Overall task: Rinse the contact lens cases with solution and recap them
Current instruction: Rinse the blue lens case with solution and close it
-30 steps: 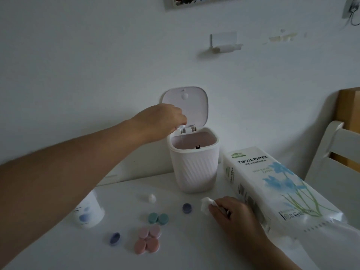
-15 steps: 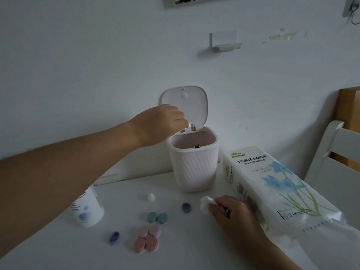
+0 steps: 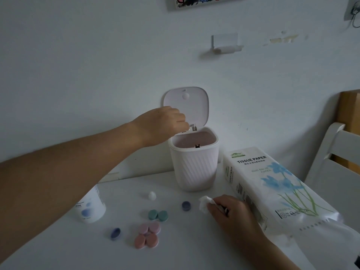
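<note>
My left hand [image 3: 165,125] reaches over the open mouth of a small white bin [image 3: 194,166]. Its fingers are curled shut on a small pale contact lens case, almost wholly hidden. My right hand [image 3: 231,213] rests on the table, pinching a crumpled white tissue [image 3: 203,204]. Three capped cases lie on the table: green [image 3: 158,215], lilac-pink [image 3: 150,228] and salmon [image 3: 147,240]. Two loose purple caps [image 3: 116,233] [image 3: 186,205] lie apart. The solution bottle [image 3: 91,207] stands at the left, partly behind my forearm, and its white cap [image 3: 152,195] lies separate.
A long pack of tissue paper [image 3: 272,191] lies at the right, touching my right hand. The bin's lid [image 3: 187,102] stands up against the wall. A white chair [image 3: 335,162] stands at the far right.
My left hand has dipped slightly and drawn back a little towards the bin's left rim. The right hand and tissue have stayed put.
</note>
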Demonstrator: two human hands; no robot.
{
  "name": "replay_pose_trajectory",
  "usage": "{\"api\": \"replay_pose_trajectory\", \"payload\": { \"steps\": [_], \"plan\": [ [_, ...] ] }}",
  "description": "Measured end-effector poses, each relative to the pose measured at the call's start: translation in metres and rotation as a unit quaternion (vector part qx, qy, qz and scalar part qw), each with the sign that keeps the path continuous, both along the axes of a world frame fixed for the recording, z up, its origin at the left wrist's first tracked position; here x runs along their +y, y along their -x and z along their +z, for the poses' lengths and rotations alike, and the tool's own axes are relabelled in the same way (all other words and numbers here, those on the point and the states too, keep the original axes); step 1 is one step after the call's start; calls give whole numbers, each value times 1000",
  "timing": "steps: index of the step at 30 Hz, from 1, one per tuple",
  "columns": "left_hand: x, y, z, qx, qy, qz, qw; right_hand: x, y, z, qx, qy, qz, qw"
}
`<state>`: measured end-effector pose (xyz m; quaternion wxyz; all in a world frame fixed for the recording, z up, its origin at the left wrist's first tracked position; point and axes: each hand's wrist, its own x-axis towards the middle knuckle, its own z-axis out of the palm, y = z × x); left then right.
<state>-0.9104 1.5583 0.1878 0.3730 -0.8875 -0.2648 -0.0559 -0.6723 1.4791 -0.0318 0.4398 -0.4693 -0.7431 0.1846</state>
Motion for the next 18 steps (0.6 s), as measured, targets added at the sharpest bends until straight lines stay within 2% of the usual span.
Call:
{"api": "replay_pose_trajectory", "payload": {
  "steps": [8,12,18],
  "plan": [
    [-3,0,-2,10,27,65,997,-2,0,4,-4,10,-5,1000],
    [-7,-5,-4,51,-7,43,998,-3,-1,5,-6,17,-2,1000],
    [-6,-6,-3,66,-3,59,996,-3,-1,5,-2,16,0,1000]
  ]
}}
